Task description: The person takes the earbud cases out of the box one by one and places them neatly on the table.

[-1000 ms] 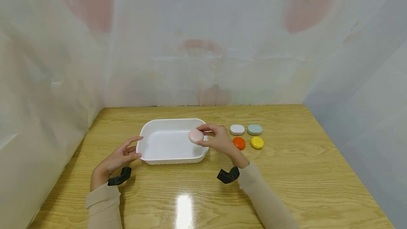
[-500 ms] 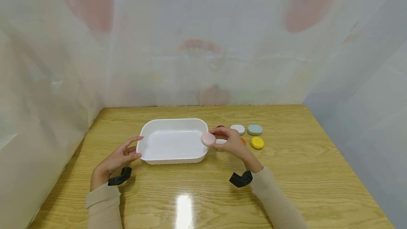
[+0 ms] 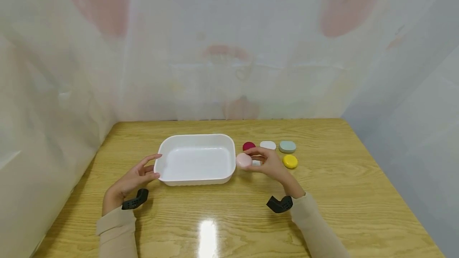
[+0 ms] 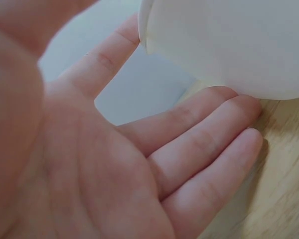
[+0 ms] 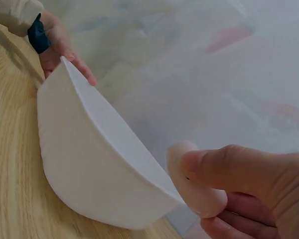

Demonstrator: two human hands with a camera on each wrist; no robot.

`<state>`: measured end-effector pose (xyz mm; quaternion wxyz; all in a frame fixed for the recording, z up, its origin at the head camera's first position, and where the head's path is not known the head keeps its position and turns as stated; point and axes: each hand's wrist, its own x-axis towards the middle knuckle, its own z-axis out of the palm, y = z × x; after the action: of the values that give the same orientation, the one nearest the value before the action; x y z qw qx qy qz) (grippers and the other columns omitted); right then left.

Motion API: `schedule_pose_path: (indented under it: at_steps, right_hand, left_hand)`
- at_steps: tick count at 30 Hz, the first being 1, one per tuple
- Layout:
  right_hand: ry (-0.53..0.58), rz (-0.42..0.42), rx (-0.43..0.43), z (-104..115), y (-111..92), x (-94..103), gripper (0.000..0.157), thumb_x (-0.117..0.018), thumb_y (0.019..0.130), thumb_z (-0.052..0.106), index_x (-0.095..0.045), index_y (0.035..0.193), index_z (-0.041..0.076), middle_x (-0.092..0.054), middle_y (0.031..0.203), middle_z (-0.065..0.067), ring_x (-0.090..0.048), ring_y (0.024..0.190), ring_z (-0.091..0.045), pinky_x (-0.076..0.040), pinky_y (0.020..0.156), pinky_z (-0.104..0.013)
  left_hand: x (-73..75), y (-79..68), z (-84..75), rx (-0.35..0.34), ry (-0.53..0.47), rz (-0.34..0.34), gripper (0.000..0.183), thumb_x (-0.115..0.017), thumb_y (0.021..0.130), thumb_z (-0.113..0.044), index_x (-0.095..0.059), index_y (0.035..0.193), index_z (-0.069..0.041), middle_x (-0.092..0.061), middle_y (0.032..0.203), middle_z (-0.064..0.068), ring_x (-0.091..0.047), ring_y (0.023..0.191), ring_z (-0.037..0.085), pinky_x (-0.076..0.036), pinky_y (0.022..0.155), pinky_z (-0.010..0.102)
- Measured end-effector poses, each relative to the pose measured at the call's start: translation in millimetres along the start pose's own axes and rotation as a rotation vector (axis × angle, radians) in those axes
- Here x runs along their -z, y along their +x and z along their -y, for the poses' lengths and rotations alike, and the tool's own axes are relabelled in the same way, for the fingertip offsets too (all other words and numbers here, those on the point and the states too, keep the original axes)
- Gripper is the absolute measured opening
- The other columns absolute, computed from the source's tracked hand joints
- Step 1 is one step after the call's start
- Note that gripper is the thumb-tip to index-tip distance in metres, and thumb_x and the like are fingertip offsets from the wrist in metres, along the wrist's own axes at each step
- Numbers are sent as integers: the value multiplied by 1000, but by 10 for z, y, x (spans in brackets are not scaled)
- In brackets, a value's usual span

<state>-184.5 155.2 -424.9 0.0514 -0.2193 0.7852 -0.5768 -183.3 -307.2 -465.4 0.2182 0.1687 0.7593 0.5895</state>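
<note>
My left hand [image 3: 132, 176] touches the left end of the white plastic basin [image 3: 195, 179] with extended, spread fingers. In the left wrist view, its fingertips [image 4: 246, 104] rest against the basin's outer wall [image 4: 224, 55]. Beyond the basin's right rim, my right hand [image 3: 270, 164] pinches a pale pink soap-like disc [image 3: 244, 161] between thumb and fingers. The right wrist view shows this disc [image 5: 194, 181] tilted, close to the basin's end. A white piece [image 3: 256, 163] shows partly behind the right fingers.
Beyond the right hand lie a dark red disc [image 3: 249, 146], a white oval [image 3: 267, 145], a pale green oval [image 3: 287, 146] and a yellow disc [image 3: 290, 161]. They sit on the wooden table [image 3: 340, 194]. A printed curtain [image 3: 287, 90] hangs behind its far edge.
My right hand has carried the pale pink disc rightward from over the basin to just outside its right rim. The hand now hides the orange disc, while the dark red one shows. My left hand stays put.
</note>
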Motion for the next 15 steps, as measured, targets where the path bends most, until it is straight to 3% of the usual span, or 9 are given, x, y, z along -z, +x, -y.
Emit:
schedule_pose_path:
  at_steps: [2, 5, 10, 15]
  right_hand:
    - [1, 10, 17, -38, -16, 46, 44, -79, 76, 4, -64, 117, -3, -63, 122, -25, -64, 106, -13, -52, 94, -23]
    - [-3, 23, 34, -87, -34, 110, 45, -79, 77, 4, -63, 118, -4, -63, 122, -25, -64, 105, -8, -53, 95, -27]
    - [-39, 61, 31, -139, -44, 181, 44, -79, 77, 4, -64, 117, -5, -63, 120, -26, -64, 106, -11, -54, 94, -40]
    - [-77, 154, -9, -215, -47, 204, 40, -79, 77, 4, -65, 113, -6, -64, 118, -27, -64, 105, -14, -54, 91, -43]
  left_hand:
    - [-3, 0, 1, 1, -3, 2, 64, -50, 100, -9, -17, 154, -17, -59, 121, -19, -61, 107, -2, -48, 90, 14]
    - [-11, -2, -9, 5, 5, -7, 64, -51, 99, -10, -17, 154, -16, -58, 121, -19, -61, 107, -2, -47, 90, 13]
    - [-24, 0, -28, 24, 30, -25, 65, -53, 99, -12, -18, 154, -15, -57, 120, -18, -60, 106, -3, -47, 89, 13]
    - [-27, 1, -31, 38, 40, -31, 65, -53, 99, -13, -18, 154, -14, -57, 120, -16, -61, 106, -3, -47, 89, 13]
